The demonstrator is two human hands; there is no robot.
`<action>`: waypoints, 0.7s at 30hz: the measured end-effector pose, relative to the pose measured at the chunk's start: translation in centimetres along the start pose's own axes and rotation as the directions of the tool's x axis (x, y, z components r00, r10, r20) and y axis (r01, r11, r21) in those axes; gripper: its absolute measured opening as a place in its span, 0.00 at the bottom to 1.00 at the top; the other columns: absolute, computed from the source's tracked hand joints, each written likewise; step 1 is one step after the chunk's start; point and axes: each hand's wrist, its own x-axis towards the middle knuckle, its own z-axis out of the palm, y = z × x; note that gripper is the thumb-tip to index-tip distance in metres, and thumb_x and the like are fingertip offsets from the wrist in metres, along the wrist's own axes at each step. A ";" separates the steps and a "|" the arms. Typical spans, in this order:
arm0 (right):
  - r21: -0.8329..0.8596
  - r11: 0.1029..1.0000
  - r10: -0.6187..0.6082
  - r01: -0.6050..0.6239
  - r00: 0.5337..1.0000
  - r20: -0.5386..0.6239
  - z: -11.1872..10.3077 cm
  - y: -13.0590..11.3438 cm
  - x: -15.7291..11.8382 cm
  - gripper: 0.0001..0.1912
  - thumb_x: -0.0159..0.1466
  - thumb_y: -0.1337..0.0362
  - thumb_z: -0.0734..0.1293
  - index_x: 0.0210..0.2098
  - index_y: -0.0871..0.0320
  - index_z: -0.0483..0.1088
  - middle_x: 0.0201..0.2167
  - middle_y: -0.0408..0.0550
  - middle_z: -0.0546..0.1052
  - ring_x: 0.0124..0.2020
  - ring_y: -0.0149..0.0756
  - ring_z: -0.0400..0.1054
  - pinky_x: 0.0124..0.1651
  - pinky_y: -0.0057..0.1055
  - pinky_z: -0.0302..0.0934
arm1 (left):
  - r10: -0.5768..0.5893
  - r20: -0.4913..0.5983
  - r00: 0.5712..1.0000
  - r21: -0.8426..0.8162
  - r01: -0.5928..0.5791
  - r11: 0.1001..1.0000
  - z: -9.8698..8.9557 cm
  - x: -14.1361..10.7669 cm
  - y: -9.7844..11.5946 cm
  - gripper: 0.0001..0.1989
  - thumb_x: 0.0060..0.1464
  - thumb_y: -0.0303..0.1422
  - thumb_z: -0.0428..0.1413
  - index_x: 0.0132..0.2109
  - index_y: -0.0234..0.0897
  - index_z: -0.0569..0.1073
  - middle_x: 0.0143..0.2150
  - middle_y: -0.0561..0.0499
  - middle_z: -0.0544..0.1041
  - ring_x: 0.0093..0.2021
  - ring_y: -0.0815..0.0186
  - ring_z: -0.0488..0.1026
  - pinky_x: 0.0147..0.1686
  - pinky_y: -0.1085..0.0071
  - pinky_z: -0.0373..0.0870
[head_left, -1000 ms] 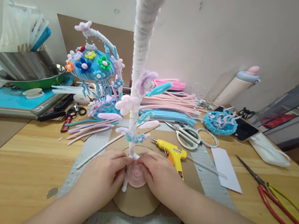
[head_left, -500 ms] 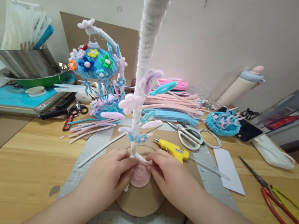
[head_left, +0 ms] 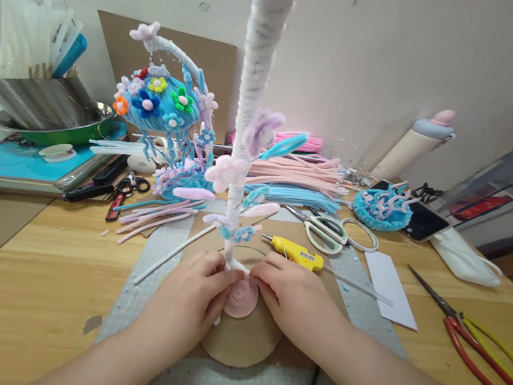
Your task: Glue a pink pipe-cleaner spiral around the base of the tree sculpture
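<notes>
A flat pink pipe cleaner coil (head_left: 241, 298) lies on a round cardboard disc (head_left: 241, 344). My left hand (head_left: 197, 288) pinches at the coil's upper left edge, its fingertips partly hidden. Opposite it, my right hand (head_left: 289, 286) is closed in a pinch at the upper right edge. Between and just behind them rises a tall white wrapped stem (head_left: 253, 81), whose white foot bends along the top of the coil. The stem carries a lilac flower (head_left: 263, 133), a pink flower (head_left: 226, 173) and several blue and pink leaves.
A yellow glue gun (head_left: 298, 254) rests behind my right hand. White-handled scissors (head_left: 326, 232) and red-and-yellow-handled scissors (head_left: 475, 347) lie to the right. Bundles of pink and blue pipe cleaners (head_left: 293, 175) are at the back. A finished blue flowered piece (head_left: 162, 107) stands back left.
The view has shifted slightly. Both hands stay at the coil's upper edge, with the fingertips only slightly moved.
</notes>
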 end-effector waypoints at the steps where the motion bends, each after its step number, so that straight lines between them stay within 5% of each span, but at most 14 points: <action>1: -0.008 1.000 -0.003 0.003 1.000 0.003 0.0 0.0 0.0 0.10 0.67 0.70 0.61 0.38 0.54 0.74 0.35 0.45 0.73 0.38 0.36 0.69 0.39 0.31 0.59 | 0.005 -0.005 1.000 0.003 -0.005 1.000 0.1 0.0 0.0 0.14 0.62 0.32 0.47 0.51 0.44 0.73 0.43 0.47 0.72 0.44 0.58 0.69 0.42 0.60 0.68; 7: -0.059 0.996 -0.062 0.066 0.996 0.063 -0.7 -0.2 0.0 0.11 0.66 0.71 0.60 0.37 0.55 0.75 0.34 0.46 0.73 0.38 0.35 0.68 0.39 0.30 0.58 | 0.115 -0.089 0.989 0.007 -0.115 0.993 0.1 0.0 0.0 0.13 0.61 0.27 0.49 0.49 0.42 0.72 0.51 0.49 0.75 0.51 0.59 0.69 0.50 0.59 0.65; 12: -0.149 0.985 -0.060 0.083 0.986 0.158 -1.3 -0.2 -0.4 0.16 0.65 0.72 0.59 0.42 0.51 0.75 0.33 0.46 0.74 0.35 0.37 0.69 0.36 0.32 0.57 | 0.147 -0.045 0.988 -0.026 -0.148 0.989 -0.2 0.1 0.3 0.15 0.57 0.21 0.49 0.47 0.44 0.73 0.51 0.55 0.77 0.53 0.63 0.69 0.51 0.62 0.62; 17: -0.166 0.983 -0.058 0.078 0.991 0.120 -2.6 1.0 -1.3 0.26 0.62 0.72 0.61 0.58 0.46 0.64 0.46 0.49 0.75 0.45 0.43 0.69 0.45 0.38 0.58 | 0.165 -0.107 0.981 -0.033 -0.169 0.985 0.1 -0.1 0.2 0.15 0.58 0.22 0.49 0.48 0.45 0.72 0.50 0.55 0.76 0.52 0.63 0.68 0.51 0.62 0.60; 21: -0.175 0.984 -0.028 0.044 0.995 0.093 -5.2 3.0 -2.2 0.23 0.60 0.66 0.66 0.54 0.46 0.67 0.50 0.48 0.73 0.47 0.45 0.67 0.48 0.39 0.57 | 0.195 -0.132 0.972 -0.069 -0.205 0.976 0.5 -0.2 0.2 0.14 0.61 0.25 0.48 0.50 0.46 0.69 0.51 0.53 0.74 0.51 0.62 0.66 0.51 0.61 0.60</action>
